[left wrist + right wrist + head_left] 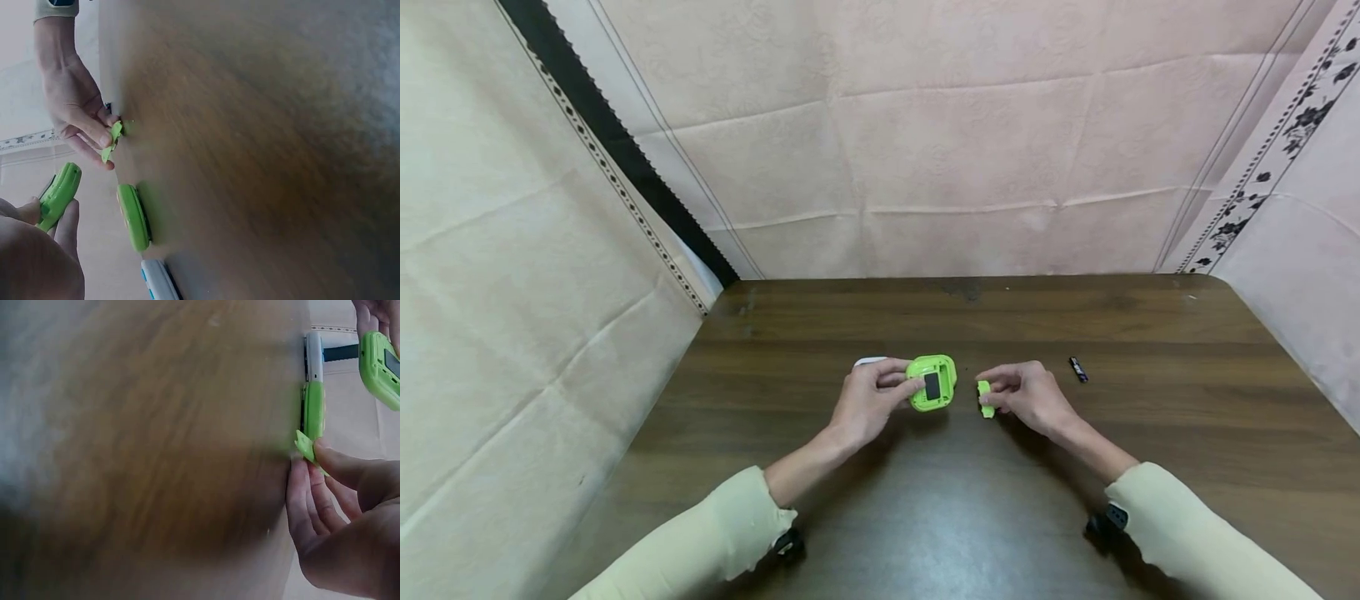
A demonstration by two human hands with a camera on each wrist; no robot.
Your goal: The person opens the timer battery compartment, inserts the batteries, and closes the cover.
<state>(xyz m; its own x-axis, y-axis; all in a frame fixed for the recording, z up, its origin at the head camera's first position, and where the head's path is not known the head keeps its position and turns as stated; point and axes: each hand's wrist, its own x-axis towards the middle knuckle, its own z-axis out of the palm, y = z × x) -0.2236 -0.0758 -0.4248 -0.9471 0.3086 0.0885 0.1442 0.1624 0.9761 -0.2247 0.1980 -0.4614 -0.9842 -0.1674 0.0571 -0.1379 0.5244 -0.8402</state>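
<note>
My left hand (865, 402) grips a rounded green plastic device (942, 363), thumb across its front by a dark rectangle (932, 386). A recessed slot shows beside that rectangle. To the right, close over the table, my right hand (1033, 398) pinches a small flat green plastic cover (986, 400) between thumb and fingers. A gap separates the cover from the device in the head view. The right wrist view shows the cover (304, 445) upright at the fingertips, with the held device (374, 375) farther off. Beyond the right hand lies a small dark battery (1078, 369).
A second green plastic object (133, 217) lies on the wooden table (925, 500), with a white-and-blue one (159, 280) beside it. Only a white edge (870, 361) shows behind the left hand in the head view. Pale cloths (955, 167) hang around the table.
</note>
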